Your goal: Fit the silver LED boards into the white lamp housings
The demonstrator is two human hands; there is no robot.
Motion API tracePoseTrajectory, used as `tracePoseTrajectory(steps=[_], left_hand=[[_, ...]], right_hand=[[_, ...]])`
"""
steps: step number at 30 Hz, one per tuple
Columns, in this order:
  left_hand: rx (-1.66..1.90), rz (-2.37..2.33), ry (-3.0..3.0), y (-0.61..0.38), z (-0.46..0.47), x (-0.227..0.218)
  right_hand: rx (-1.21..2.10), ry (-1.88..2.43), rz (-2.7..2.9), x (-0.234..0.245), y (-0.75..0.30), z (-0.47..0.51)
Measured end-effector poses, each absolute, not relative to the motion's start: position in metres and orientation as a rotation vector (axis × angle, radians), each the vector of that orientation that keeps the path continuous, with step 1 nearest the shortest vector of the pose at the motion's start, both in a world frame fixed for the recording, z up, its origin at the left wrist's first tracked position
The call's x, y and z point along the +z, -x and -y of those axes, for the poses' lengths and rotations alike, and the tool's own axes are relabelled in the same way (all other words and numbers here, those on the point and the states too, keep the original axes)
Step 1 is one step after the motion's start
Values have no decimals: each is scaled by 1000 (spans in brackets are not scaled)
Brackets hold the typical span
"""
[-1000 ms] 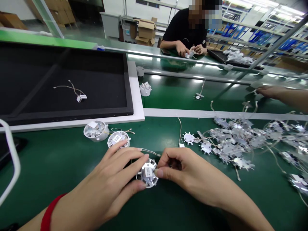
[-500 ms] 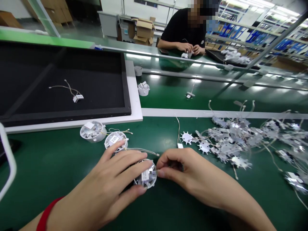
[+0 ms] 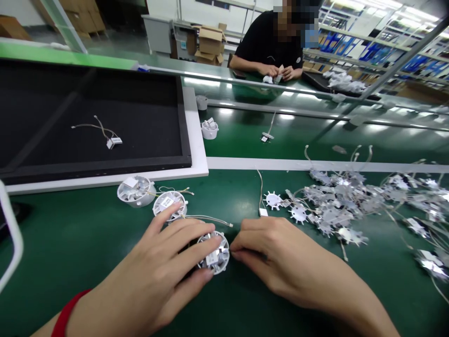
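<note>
Since earlier views: round metal disc (image 3: pixel 220 260) turned slightly; right hand (image 3: pixel 277 256) no longer pinching, now resting just beside its rim.

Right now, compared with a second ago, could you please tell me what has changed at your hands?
The right hand has uncurled from its pinch and flattened beside the white round fitting, which has turned slightly under the left hand. The pile of spiked metal discs looks unchanged.

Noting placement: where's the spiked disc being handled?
In the head view, the spiked disc lies under the left hand, just left of the right hand.
</note>
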State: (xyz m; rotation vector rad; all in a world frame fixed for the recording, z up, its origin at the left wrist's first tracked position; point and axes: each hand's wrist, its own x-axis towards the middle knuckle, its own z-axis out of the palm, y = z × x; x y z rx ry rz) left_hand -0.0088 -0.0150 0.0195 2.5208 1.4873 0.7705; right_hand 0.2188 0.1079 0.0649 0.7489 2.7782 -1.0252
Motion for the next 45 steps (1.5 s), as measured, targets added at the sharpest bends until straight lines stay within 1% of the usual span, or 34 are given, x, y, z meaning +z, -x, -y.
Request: tracePoseTrajectory(steps=[4, 7, 12, 18, 22, 26, 30, 32, 35, 38, 40, 42, 45], left_hand=[[800, -1479, -2487, 13, 14, 20], [910, -1442, -2484, 14, 13, 22], [1058, -1400, -2563, 13, 13, 22], [1084, -1394, -2583, 13, 12, 25], [1091, -1381, -2573, 11, 9, 27], [1063, -1380, -2565, 12, 10, 26], [1084, -1338, -2672, 20, 14, 28], [1105, -1355, -2727, 27, 14, 32], [1143, -1437, -2762, 40, 12, 38], [1104, -1456, -2807, 51, 7, 41], [1096, -1446, -2830, 56, 4, 40], [1136, -1448, -2827, 60, 3, 38], [1179, -1467, -2815, 63, 1, 35]], right_hand=[[-1069, -767, -2763, 67, -219, -107], [-1086, -779, -2778, 68, -221, -108], [-1031, -746, -3045, 65, -220, -106], [-979, -497, -3209, 59, -216, -99], [-1021, -519, -3162, 60, -216, -100], [-992, -522, -3147, 62, -217, -101], [-998, -573, -3116, 58, -216, -100], [-955, -581, -3117, 54, -212, -99], [-841, -473, -3133, 47, -205, -97], [-792, -399, -3129, 43, -202, -96], [-900, -408, -3148, 42, -205, -96], [-1104, -471, -3162, 44, -211, -96], [-1341, -690, -3220, 49, -219, -101]])
